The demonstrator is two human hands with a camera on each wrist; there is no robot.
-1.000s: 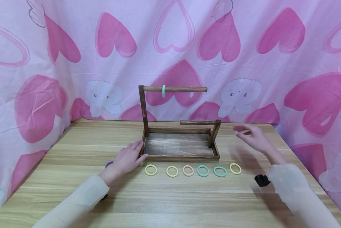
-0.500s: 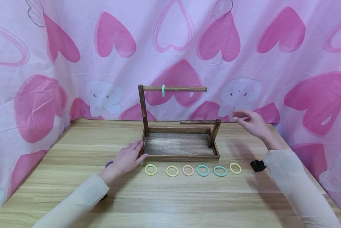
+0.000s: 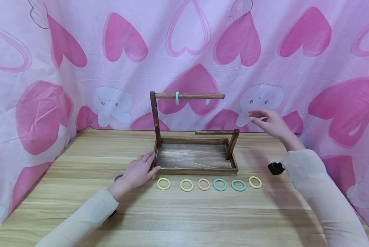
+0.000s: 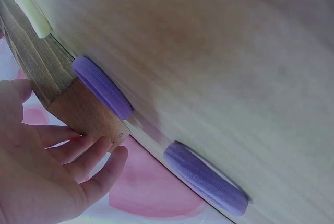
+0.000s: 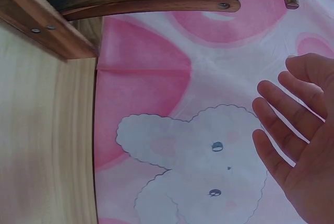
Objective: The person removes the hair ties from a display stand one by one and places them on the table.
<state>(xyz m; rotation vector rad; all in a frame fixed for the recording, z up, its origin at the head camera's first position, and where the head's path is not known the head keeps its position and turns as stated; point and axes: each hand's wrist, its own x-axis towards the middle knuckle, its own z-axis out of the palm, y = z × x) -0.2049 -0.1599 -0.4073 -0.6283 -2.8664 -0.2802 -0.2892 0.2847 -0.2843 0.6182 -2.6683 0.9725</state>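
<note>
My left hand [image 3: 139,171] rests with extended fingers at the left end of a brown wooden rack [image 3: 155,120]. The rack has a shallow tray base, a tall post with a long upper rod [image 3: 203,96] and a short post with a lower rod [image 3: 213,132]. One mint hair tie [image 3: 177,98] hangs on the upper rod. Raised in the air to the right of the rack is my right hand [image 3: 272,124], its fingers relaxed; the right wrist view shows nothing in it. Two purple hair ties [image 4: 102,88] lie near the left hand in the left wrist view.
Along the front of the rack lies a row of hair ties: yellow [image 3: 164,189], yellow [image 3: 186,190], pink [image 3: 204,190], teal [image 3: 219,190], teal [image 3: 238,190] and yellow [image 3: 255,187]. A pink heart-print curtain [image 3: 126,79] stands behind the wood-grain table [image 3: 184,219].
My right hand has risen and moved slightly left, toward the free end of the upper rod. The left hand, rack and hair ties stay in place.
</note>
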